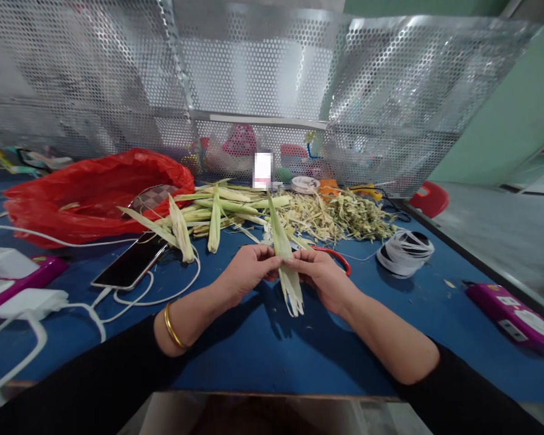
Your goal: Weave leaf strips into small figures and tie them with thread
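A pale green corn husk (pixel 284 246) stands between my hands over the blue table, its pointed tip away from me and its frayed end toward me. My left hand (pixel 254 267) pinches its left edge between thumb and fingers. On the opposite edge, my right hand (pixel 323 275) pinches the husk in the same way. Just behind my right hand lie red-handled scissors (pixel 342 258), partly hidden. Past my hands, more corn husks (pixel 229 205) lie in a loose heap, and a few folded husk bundles (pixel 215 223) sit at its near side.
Shredded husk trimmings (pixel 317 214) are piled at the back. To the left are a red plastic bag (pixel 95 211), a phone (pixel 129 263) and white cables with chargers (pixel 31 301). A spool of white string (pixel 405 251) and a purple power strip (pixel 512 314) are at right. A perforated screen (pixel 263 72) stands behind.
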Tool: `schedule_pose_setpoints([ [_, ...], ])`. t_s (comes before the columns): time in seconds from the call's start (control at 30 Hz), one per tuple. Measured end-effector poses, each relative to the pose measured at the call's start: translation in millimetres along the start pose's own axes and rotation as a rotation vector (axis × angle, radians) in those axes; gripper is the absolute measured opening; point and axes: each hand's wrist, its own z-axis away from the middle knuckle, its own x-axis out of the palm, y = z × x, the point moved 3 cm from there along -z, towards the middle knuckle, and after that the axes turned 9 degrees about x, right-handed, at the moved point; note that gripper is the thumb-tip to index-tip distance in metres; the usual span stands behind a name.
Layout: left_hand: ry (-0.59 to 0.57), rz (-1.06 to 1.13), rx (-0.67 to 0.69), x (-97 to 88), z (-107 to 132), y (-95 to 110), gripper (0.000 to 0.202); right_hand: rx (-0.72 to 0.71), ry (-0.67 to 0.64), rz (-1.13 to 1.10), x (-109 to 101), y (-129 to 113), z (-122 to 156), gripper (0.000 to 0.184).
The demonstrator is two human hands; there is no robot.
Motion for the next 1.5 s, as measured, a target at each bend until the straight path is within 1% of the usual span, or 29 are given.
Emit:
schedule_pose_setpoints([
  [0.1, -0.025, -0.057, 0.033, 0.3, 0.5, 1.4, 0.017, -0.012, 0.000, 0.023, 0.5, 0.8, 0.1, 0.030],
  [0.17, -0.042, -0.068, 0.018, 0.4, 0.9, 0.7, 0.016, -0.014, -0.011, 0.026, 1.1, 1.4, 0.4, 0.028],
  [0.3, -0.097, 0.055, -0.050, 1.3, 1.3, -2.9, 0.023, 0.016, -0.079, -0.055, 2.4, 3.4, -0.2, 0.025],
  [0.4, -0.107, 0.150, -0.103, 1.3, 1.0, -5.5, 0.029, 0.052, -0.152, -0.130, 3.5, 5.1, -1.2, 0.024],
  [0.47, -0.108, 0.177, -0.123, 1.0, 0.7, -6.4, 0.030, 0.070, -0.172, -0.156, 3.7, 6.1, -2.1, 0.023],
  [0.67, -0.089, 0.171, -0.106, -1.2, -1.9, -7.6, 0.033, 0.085, -0.158, -0.203, 4.4, 5.4, -3.1, 0.025],
  [0.87, -0.032, 0.108, -0.095, -2.3, -2.6, -10.0, 0.029, 0.004, -0.057, -0.078, 4.1, -0.3, 2.0, 0.029],
  [1.0, -0.033, 0.106, -0.116, -0.6, -2.1, -9.6, 0.026, 0.032, -0.095, -0.106, 3.5, 2.5, -0.8, 0.029],
  [1.13, -0.019, 0.060, -0.072, -0.4, -3.0, -7.6, 0.020, 0.084, -0.141, -0.156, 2.7, 4.8, -3.0, 0.028],
  [1.27, 0.014, -0.034, -0.030, -1.9, -2.8, -6.2, 0.018, 0.073, -0.166, -0.169, 3.1, 0.5, 0.4, 0.027],
  [1.37, 0.007, -0.051, -0.009, -1.4, -1.8, -4.2, 0.019, 0.058, -0.126, -0.116, 3.5, -2.1, 4.5, 0.027],
  [1.5, 0.043, -0.079, -0.008, -1.6, -1.5, -3.0, 0.018, -0.033, -0.070, 0.068, 5.9, -3.9, 8.2, 0.023],
])
